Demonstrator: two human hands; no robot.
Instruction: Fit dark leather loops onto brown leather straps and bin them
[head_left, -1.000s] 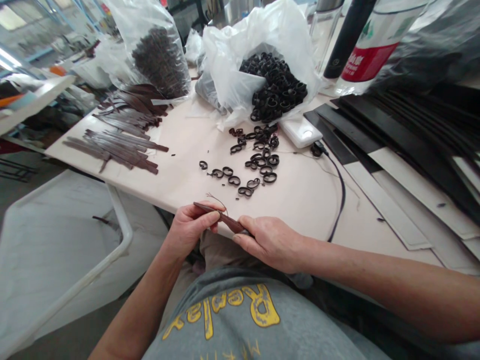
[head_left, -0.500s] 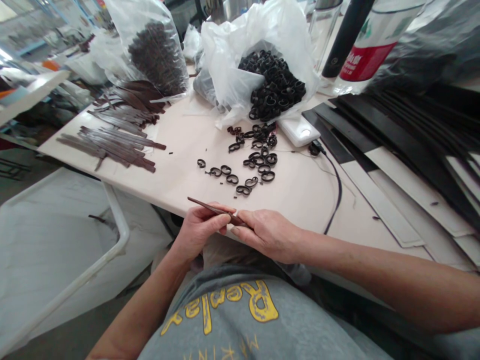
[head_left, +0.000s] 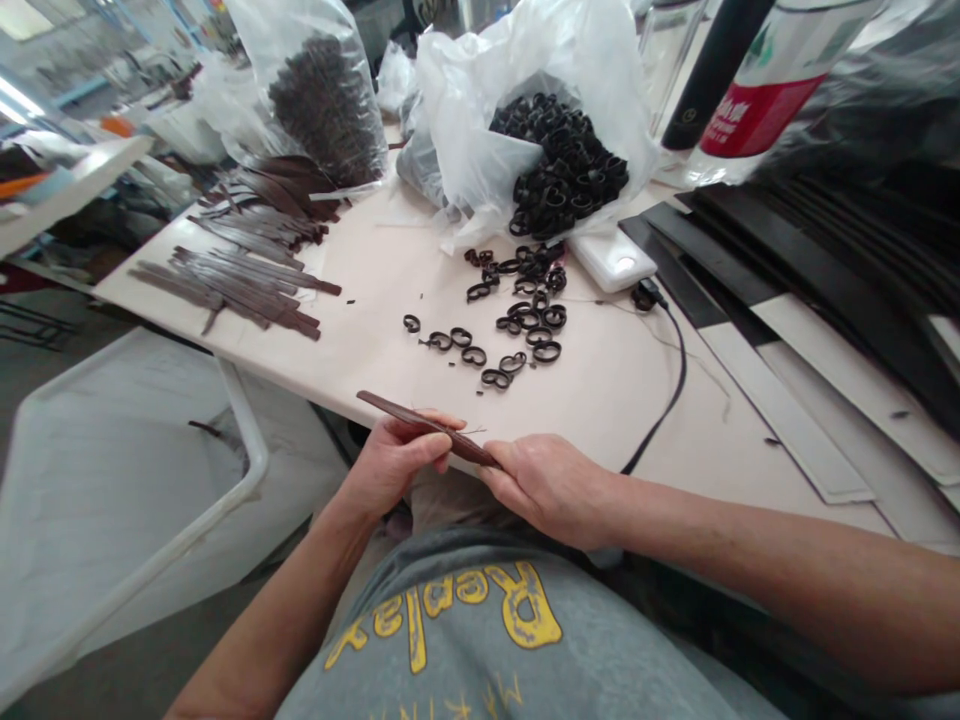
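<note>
Both hands hold one thin dark brown strip [head_left: 394,412] just in front of the table's near edge. My left hand [head_left: 394,462] pinches its middle between thumb and fingers, and the strip's free end sticks out to the left. My right hand [head_left: 551,485] is closed round the strip's right end. A fine thread shows at the strip between the hands. Beyond the hands, loose black loops [head_left: 517,320] lie scattered on the beige table [head_left: 375,290].
A white bag of black loops [head_left: 562,165] and a clear bag of brown pieces [head_left: 322,100] stand at the back. Piles of brown strips [head_left: 240,285] lie at left. A white power bank [head_left: 611,258] with black cable [head_left: 671,370], black and white strips [head_left: 810,300], bottles at right. White bin [head_left: 112,480] below left.
The strip has slid further out to the left through my left hand. My right hand has drawn back a little to the right along it. The view has shifted slightly.
</note>
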